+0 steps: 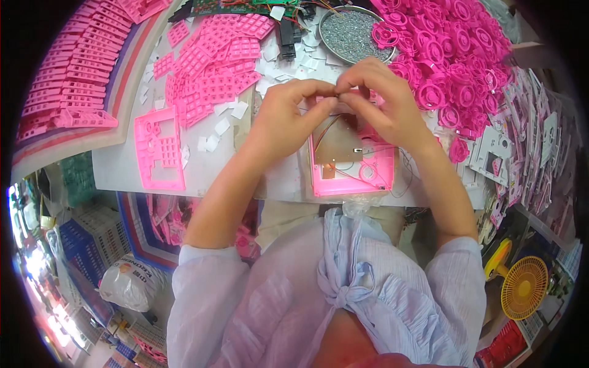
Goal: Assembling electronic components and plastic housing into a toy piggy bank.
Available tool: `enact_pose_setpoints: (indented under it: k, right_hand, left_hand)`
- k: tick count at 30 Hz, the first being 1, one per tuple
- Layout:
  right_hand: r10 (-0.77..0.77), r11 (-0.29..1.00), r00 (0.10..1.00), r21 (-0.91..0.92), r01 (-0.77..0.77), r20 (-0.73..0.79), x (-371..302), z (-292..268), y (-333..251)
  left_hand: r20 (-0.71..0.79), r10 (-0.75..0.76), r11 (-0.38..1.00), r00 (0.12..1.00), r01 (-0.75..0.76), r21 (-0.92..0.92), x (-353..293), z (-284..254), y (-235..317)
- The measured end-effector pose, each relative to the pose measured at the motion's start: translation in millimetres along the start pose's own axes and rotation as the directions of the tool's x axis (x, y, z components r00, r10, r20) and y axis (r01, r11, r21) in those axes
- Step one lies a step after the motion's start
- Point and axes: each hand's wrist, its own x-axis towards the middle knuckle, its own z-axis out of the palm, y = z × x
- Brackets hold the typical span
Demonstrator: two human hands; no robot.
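My left hand (285, 116) and my right hand (389, 104) meet fingertip to fingertip, each in a pinch. Whatever sits between the fingers is too small and hidden to name; a dark speck shows there. Below them a pink plastic housing (353, 188) lies near the table's front edge. A brown circuit board (337, 147) rests over it, with thin wires running across and out to the right. To the left lies a second pink housing (178, 183), with cut-out openings.
Pink keypads (215, 58) and white squares (239, 110) lie left of my hands. Behind them stands a round dish of small metal parts (350, 34), beside heaped pink ring-shaped parts (454, 55). Pink housings (73, 80) are stacked far left, white panels (491, 150) at right. A yellow fan (524, 287) stands lower right.
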Motion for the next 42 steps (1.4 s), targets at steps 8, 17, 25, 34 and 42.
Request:
enact_pose_setpoints:
  k: [8,17,25,34,42]
  right_hand:
    - [0.189,0.981,0.968,0.064,-0.181,-0.168,-41,8,-19]
    - [0.227,0.973,0.969,-0.002,-0.229,-0.1,13,-12,-1]
    - [0.276,0.668,0.961,-0.713,-0.21,-0.024,122,55,24]
    - [-0.033,0.907,0.959,-0.411,-0.09,-0.283,25,-29,-68]
    - [0.041,0.844,0.965,-0.526,0.106,0.26,-24,-14,-62]
  left_hand:
    - [0.058,0.245,0.93,0.968,-0.251,0.268,2,6,-5]
    - [0.031,0.561,0.696,0.827,-0.492,0.523,-12,7,-1]
    - [-0.049,0.397,0.849,0.917,-0.346,0.4,-19,11,-10]
    - [-0.092,0.397,0.849,0.913,-0.327,0.416,-28,5,-20]
    - [-0.05,0.407,0.824,0.912,-0.343,0.452,-19,0,-16]
